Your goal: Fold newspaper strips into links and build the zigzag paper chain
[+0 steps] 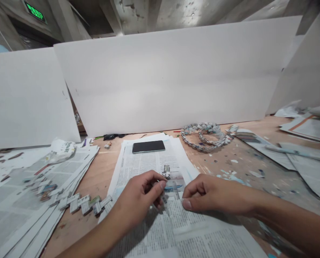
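Note:
Over a printed newspaper sheet [186, 224], my left hand [142, 191] is closed, thumb and forefinger pinched. What it grips is blurred; small pale paper bits show below its fingertips. Just beyond them lies a small folded newsprint piece [166, 172]. My right hand [203, 195] faces it across a short gap, thumb pressed against the curled fingers low over the sheet. Whatever that pinch holds is hidden. A zigzag chain of folded newsprint [84, 204] runs from the left and passes out of sight at my left forearm.
A black-screened phone [149, 146] lies at the top of the newspaper stack. Coiled folded-paper chain [204, 138] sits behind to the right. Newspapers [76, 168] and a crumpled plastic bag [61, 150] are at left. White panels [170, 79] stand along the back; paper scraps litter the right.

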